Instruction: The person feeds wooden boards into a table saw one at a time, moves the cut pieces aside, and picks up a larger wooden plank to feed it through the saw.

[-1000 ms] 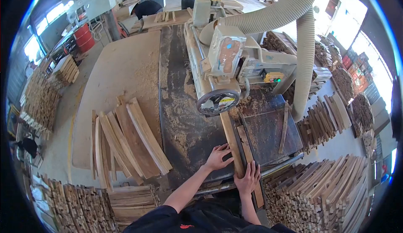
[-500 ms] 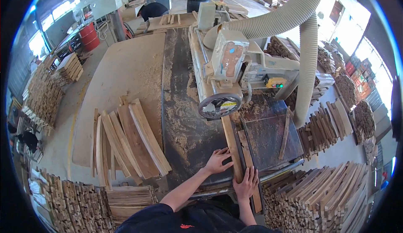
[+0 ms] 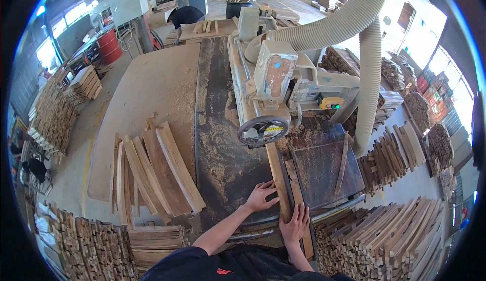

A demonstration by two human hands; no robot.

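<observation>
A long wooden strip lies on the dark machine table, its far end passing under the saw machine with the handwheel. My left hand rests at the strip's left side, fingers stretched out and thumb apart, touching its edge. At the strip's near end, my right hand has its thumb on the left and its fingers over the right side, partly hiding the end. Just to the right, a second wooden piece runs alongside a dark guide rail and passes beneath my right hand.
Several curved boards lie fanned out on the left side table. Stacked strips stand at the lower right, and more wood at the lower left. A ribbed hose hangs right of the machine. A person bends over the far end.
The view has shifted slightly. Both hands stay in nearly the same places on the strip. At the far end, the person's arm now shows, reaching down towards the boards.
</observation>
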